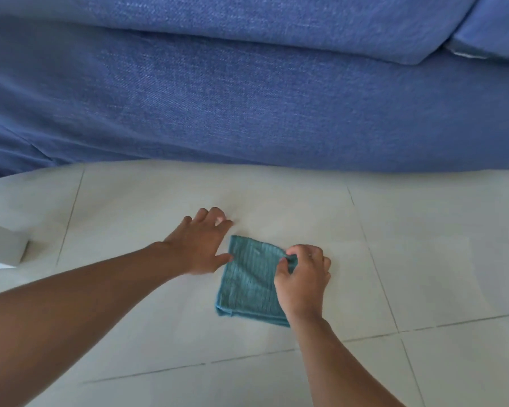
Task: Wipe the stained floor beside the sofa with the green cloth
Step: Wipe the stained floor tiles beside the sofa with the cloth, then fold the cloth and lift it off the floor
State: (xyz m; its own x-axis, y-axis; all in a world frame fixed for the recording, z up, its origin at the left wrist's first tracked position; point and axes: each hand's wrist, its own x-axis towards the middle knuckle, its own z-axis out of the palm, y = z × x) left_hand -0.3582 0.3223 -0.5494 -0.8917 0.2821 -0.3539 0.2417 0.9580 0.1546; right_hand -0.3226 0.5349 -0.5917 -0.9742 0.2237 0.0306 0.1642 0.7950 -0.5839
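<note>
A green cloth (249, 282), folded into a rough square with its layered edge toward the camera, is laid flat on the pale tiled floor (423, 259). It is taken here as the landmark. Beyond the cloth, across a strip of bare tile, the blue fabric sofa (218, 107) is seen filling the upper part of the view, its lower edge meeting the floor. A seat cushion (276, 24) is seen along the top of the sofa, far beyond the cloth.

The right hand (301, 282) is placed over the right side of the cloth, and a small ruck of fabric at the cloth's far right corner is pinched between thumb and fingertips (288, 254); the remaining fingers are curled in. The right forearm covers the cloth's near right corner.

The left hand (202, 245) is set on the floor just to the left of the cloth, with the fingers spread and extended toward the sofa. Nothing is held in it. Its thumb lies at the cloth's left edge near the far left corner; whether the fabric is actually touched cannot be told.

Dark grout lines are seen running across the tiles on the camera's side of the cloth and to its right. Well to the left of the cloth, a pale block-shaped object (3, 245) is cut off by the picture's edge. No distinct stain can be made out on the tiles around the cloth.
</note>
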